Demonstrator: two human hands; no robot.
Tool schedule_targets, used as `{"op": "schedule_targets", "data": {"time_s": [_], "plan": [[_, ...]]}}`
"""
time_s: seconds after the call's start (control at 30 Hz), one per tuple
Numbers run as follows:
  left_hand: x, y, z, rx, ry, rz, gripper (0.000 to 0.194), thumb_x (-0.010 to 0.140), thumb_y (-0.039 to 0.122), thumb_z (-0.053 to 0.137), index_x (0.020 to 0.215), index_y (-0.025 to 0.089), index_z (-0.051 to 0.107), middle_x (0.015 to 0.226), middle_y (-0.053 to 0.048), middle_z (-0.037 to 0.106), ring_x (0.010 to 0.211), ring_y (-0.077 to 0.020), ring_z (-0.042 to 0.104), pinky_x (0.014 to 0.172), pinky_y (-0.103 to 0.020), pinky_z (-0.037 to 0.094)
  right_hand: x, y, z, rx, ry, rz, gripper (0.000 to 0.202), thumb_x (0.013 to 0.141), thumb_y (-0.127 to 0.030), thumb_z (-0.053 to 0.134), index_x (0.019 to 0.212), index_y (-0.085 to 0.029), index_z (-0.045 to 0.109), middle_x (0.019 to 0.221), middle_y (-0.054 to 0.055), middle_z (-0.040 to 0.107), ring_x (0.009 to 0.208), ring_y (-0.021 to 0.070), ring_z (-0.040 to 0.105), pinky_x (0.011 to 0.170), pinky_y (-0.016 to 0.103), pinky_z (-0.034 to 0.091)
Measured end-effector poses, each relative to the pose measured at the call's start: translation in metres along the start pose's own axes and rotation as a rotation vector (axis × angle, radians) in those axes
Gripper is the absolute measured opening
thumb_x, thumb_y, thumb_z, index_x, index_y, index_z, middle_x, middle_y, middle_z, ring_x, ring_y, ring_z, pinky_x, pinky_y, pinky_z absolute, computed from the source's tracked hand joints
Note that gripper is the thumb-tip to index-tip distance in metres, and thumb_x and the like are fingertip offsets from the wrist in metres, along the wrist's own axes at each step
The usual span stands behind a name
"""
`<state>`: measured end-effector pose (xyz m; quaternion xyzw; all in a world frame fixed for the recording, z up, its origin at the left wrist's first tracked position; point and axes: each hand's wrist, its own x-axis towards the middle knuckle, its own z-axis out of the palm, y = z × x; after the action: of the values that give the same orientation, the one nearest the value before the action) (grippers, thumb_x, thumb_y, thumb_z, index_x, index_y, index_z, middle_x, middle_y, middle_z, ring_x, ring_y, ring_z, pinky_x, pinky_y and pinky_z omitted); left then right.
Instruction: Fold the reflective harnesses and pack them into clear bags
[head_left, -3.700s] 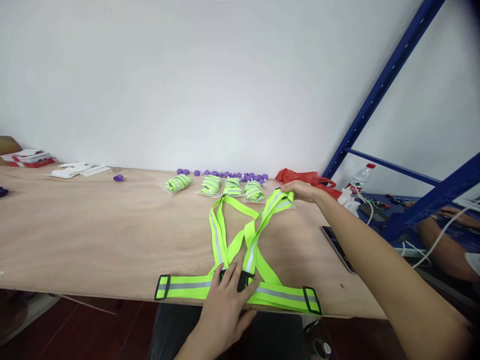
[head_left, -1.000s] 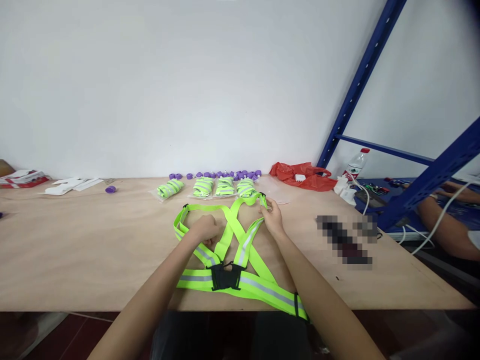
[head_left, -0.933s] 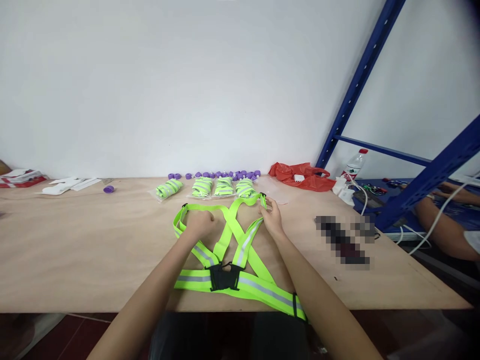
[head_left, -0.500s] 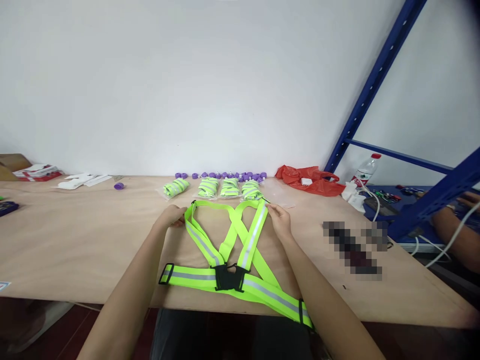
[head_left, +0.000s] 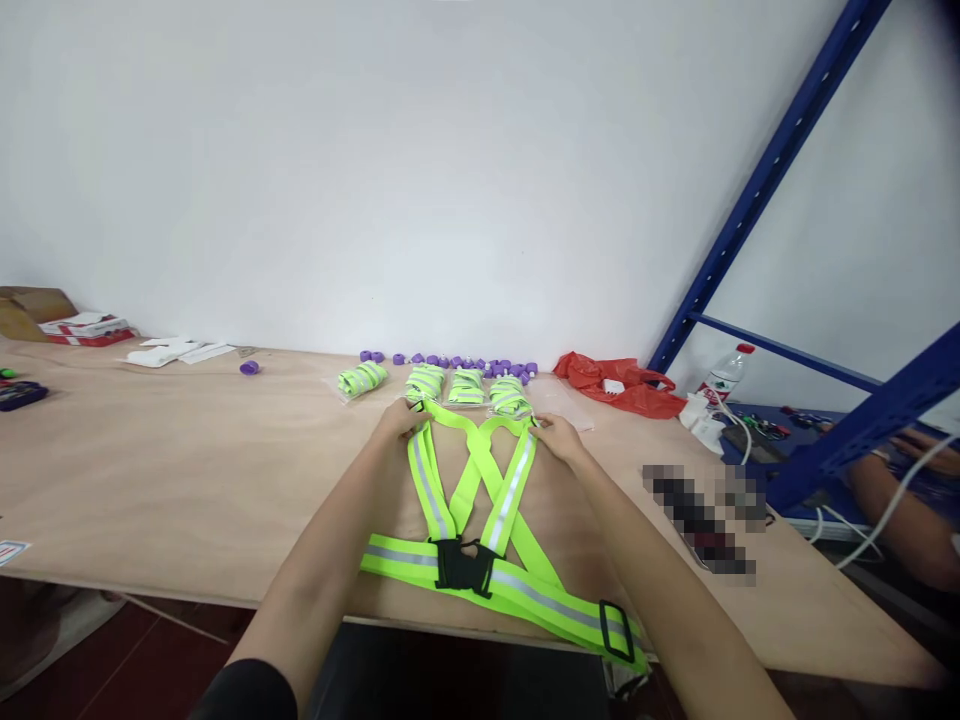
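Observation:
A neon yellow-green reflective vest (head_left: 513, 490) of elastic straps lies spread on the wooden table, its black buckle piece (head_left: 463, 567) near the front edge. My left hand (head_left: 399, 420) pinches the top of its left shoulder strap by a black slider. At the top of the other shoulder strap, my right hand (head_left: 559, 436) has its fingers closed on the band. The waist strap runs across the front, and its right end with a black slider (head_left: 616, 632) hangs over the table edge. My left forearm hides the strap's left end.
Folded vests in clear bags (head_left: 426, 383) sit in a row behind, with several purple caps (head_left: 495, 368) by the wall. To the right are a red plastic bag (head_left: 622, 388), a bottle (head_left: 726, 372), a blue metal frame (head_left: 757, 190) and another person's arm (head_left: 904, 515).
My left hand has moved right and slightly up with the left shoulder strap, narrowing the top of the vest. The view has shifted a little.

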<state>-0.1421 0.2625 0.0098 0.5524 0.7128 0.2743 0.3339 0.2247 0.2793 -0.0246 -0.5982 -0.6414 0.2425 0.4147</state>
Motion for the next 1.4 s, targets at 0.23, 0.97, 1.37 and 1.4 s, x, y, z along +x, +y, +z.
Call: {"op": "schedule_targets", "data": {"time_s": [0.23,0.97,1.37,1.4], "plan": [[0.0,0.011,0.011,0.142,0.031,0.172,0.033,0.072,0.048,0.076,0.078,0.019,0.062,0.054,0.002,0.057,0.054,-0.0172,0.057,0.049,-0.024,0.037,0.003,-0.018,-0.002,-0.131,-0.123,-0.109,0.023,0.069,-0.026,0.074,0.09,-0.017,0.072,0.092,0.006,0.075,0.087,0.0242,0.068,0.079,0.034,0.052],[-0.011,0.063,-0.047,0.008,0.164,0.537,0.035,0.075,0.049,0.073,0.077,0.015,0.073,0.074,-0.004,0.071,0.072,-0.0178,0.063,0.062,-0.024,0.045,-0.251,-0.162,0.05,-0.448,-0.689,-0.78,0.06,0.098,-0.046,0.05,0.146,-0.011,0.045,0.157,0.02,0.037,0.149,0.0319,0.026,0.123,0.055,0.015],[0.021,0.092,-0.04,-0.002,0.157,0.337,0.023,0.08,0.034,0.073,0.072,0.012,0.073,0.053,-0.002,0.062,0.053,-0.0129,0.056,0.055,-0.023,0.042,-0.261,-0.157,0.02,-0.209,-0.941,-0.701,0.061,0.101,-0.045,0.045,0.154,-0.019,0.033,0.161,0.011,0.032,0.152,0.0215,0.021,0.125,0.046,0.001],[0.023,0.091,-0.034,0.009,0.143,0.314,0.023,0.08,0.032,0.074,0.07,0.011,0.072,0.055,-0.002,0.062,0.055,-0.0136,0.058,0.057,-0.024,0.044,-0.261,-0.157,0.019,-0.202,-0.946,-0.688,0.062,0.1,-0.045,0.048,0.154,-0.02,0.033,0.161,0.011,0.032,0.151,0.0219,0.022,0.125,0.047,0.001]]}}
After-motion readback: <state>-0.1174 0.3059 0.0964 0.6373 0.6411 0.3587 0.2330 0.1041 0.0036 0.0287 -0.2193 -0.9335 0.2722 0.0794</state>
